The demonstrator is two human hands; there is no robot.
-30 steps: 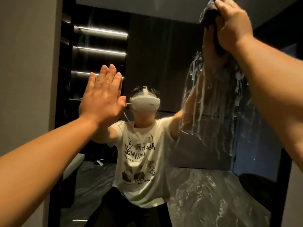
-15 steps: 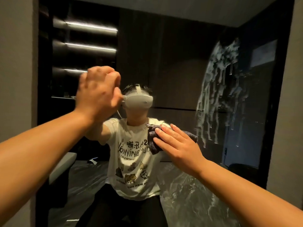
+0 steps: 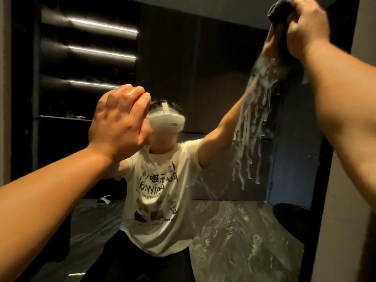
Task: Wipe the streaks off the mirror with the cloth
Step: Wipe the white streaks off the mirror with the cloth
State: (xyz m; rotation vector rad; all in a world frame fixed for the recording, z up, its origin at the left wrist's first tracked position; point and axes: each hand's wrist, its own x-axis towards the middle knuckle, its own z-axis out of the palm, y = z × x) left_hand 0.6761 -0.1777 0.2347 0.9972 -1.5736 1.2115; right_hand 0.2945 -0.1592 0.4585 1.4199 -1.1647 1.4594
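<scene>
In the upper right of the frame, the right hand is gripping a dark bunched cloth against the tall dark-framed mirror, above white dripping streaks. The left hand is pressing open-palmed at centre left.

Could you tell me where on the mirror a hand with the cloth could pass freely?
Free glass lies between the left hand and the white dripping streaks. It is crowded top right, where the right hand presses the dark cloth near the black mirror frame.
</scene>
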